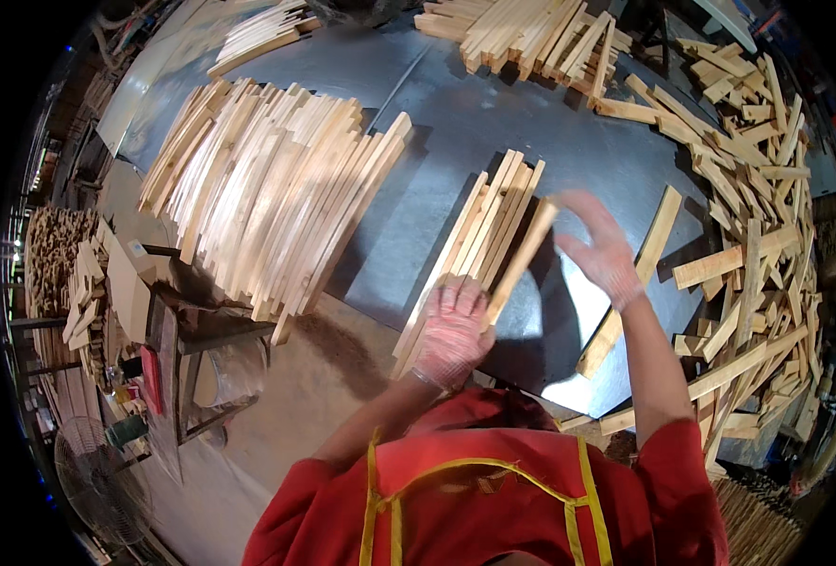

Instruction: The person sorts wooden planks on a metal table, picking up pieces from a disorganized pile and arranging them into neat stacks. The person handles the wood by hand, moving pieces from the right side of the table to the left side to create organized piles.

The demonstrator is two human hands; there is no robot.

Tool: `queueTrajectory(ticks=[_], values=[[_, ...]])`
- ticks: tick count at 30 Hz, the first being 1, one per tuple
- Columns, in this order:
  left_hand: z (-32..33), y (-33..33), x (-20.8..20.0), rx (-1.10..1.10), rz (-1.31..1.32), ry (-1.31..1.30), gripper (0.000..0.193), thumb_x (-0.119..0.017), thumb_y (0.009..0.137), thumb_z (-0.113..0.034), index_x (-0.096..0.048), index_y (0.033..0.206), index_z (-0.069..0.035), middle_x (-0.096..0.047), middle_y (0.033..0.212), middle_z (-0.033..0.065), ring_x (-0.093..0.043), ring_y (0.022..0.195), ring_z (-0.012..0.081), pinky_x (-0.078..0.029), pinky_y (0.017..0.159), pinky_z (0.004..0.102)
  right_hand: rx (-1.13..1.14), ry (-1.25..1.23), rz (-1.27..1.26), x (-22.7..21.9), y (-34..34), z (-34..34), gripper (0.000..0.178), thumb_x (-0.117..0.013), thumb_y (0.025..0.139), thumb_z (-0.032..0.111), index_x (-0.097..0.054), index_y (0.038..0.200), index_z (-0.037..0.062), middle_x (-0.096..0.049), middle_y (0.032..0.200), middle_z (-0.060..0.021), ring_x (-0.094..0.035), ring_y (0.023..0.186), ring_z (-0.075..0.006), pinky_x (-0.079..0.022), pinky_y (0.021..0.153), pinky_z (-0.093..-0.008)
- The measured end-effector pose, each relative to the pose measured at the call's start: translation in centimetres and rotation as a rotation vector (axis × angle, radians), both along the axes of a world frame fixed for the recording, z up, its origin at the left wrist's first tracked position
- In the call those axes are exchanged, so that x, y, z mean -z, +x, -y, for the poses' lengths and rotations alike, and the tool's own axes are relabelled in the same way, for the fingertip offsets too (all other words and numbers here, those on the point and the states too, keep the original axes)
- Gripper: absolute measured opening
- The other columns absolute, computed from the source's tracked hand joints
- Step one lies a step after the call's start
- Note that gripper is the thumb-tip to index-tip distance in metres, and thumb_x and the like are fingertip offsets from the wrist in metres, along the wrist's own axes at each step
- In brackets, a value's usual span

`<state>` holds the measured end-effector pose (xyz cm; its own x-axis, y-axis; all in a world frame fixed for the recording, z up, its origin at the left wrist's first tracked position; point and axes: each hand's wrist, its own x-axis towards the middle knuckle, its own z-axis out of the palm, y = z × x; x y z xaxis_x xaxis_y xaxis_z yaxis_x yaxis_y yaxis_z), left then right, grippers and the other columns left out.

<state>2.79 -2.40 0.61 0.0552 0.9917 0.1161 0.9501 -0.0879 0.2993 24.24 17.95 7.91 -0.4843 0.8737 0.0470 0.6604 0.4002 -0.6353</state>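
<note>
My left hand (454, 328), in a pale thin glove, is closed over the near part of a small bundle of wooden strips (492, 212) lying side by side on the dark metal tabletop. One separate strip (524, 259) slants up from beside that hand, apart from the bundle at its far end. Just right of this strip's far end is my right hand (605, 253), gloved too and partly blurred, its thumb and fingers apart with nothing between them. A single strip (659, 236) lies beneath and beyond my right wrist.
A wide row of wooden strips (267, 189) covers the left of the metal table (493, 113). Another stack (531, 38) sits at the far edge. Loose offcuts (753, 264) are heaped along the right side. At the lower left stand a fan (97, 476) and a machine frame (165, 377).
</note>
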Motion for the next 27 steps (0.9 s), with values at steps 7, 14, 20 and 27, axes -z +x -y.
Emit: queueTrajectory(ticks=[7,14,20,27], values=[[-3.5,-5.9,-1.1,-0.360,1.149,-0.135,0.049,-0.063,0.097,-0.017,-0.058,0.144,-0.008,-0.073,0.112,0.0219,-0.072,0.100,0.0384,-0.060,0.088,0.0416,0.906,-0.027,0.057,5.8,18.1,15.1,0.069,-0.074,0.094,0.021,-0.048,0.155,0.0027,-0.056,0.153,-0.0190,-0.047,0.148,-0.0334,-0.035,0.123,-0.0411],[-3.6,-22.0,1.0,-0.459,-0.234,-0.281,0.069,-0.067,0.091,-0.022,-0.045,0.156,-0.015,-0.042,0.164,0.0136,-0.036,0.154,0.0348,-0.030,0.125,0.0543,1.375,-0.057,0.556,8.8,24.8,24.3,0.087,-0.082,0.088,0.032,-0.041,0.159,0.0043,-0.036,0.164,-0.0212,-0.044,0.146,-0.0403,-0.038,0.122,-0.0467],[-1.3,-20.0,2.6,-0.301,-0.349,-0.038,0.071,-0.072,0.087,-0.028,-0.048,0.152,-0.012,-0.049,0.152,0.0149,-0.044,0.142,0.0374,-0.036,0.117,0.0557,1.548,-0.045,0.421,10.2,28.0,26.9,0.094,-0.086,0.085,0.025,-0.036,0.159,-0.0043,-0.046,0.157,-0.0266,-0.047,0.144,-0.0413,-0.039,0.120,-0.0453],[2.2,-6.1,-1.0,0.156,-0.007,0.007,0.077,-0.075,0.081,-0.044,-0.056,0.147,-0.009,-0.049,0.151,0.0167,-0.043,0.140,0.0420,-0.035,0.115,0.0606,1.641,-0.193,0.282,10.3,27.5,27.3,0.102,-0.088,0.081,0.016,-0.031,0.164,0.0039,-0.051,0.157,-0.0246,-0.054,0.140,-0.0381,-0.043,0.115,-0.0440]])
